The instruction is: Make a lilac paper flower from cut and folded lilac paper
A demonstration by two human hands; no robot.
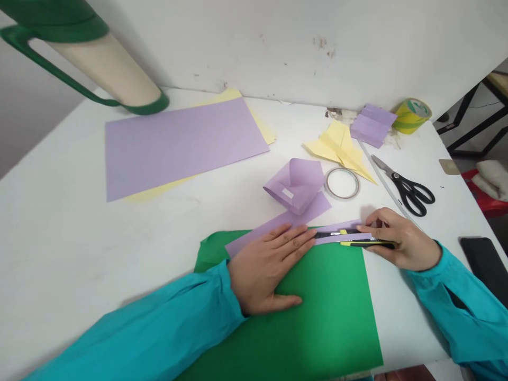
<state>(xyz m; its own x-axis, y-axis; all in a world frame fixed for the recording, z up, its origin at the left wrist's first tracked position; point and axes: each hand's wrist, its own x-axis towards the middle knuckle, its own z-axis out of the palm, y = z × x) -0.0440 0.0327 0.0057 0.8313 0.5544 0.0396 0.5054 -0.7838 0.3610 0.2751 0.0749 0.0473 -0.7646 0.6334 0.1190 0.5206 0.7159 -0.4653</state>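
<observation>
My left hand (265, 267) lies flat with fingers stretched out, pressing a folded purple paper strip (254, 235) onto a green sheet (317, 312). My right hand (400, 241) is closed around a yellow and black utility knife (367, 243), whose blade end rests along the strip's right part near my left fingertips. Both arms wear teal sleeves. Just behind the strip stands a curled purple paper piece (297, 182) with a bit of white tape on it.
A large purple sheet (178, 143) lies over a yellow one at the back left, beside a green-handled jug (99, 58). A tape ring (342, 183), yellow paper plane (341, 148), pleated purple paper (371, 124), scissors (408, 188), ruler (383, 180), yellow-green tape roll (413, 115) and a dark phone (484, 262) are at the right.
</observation>
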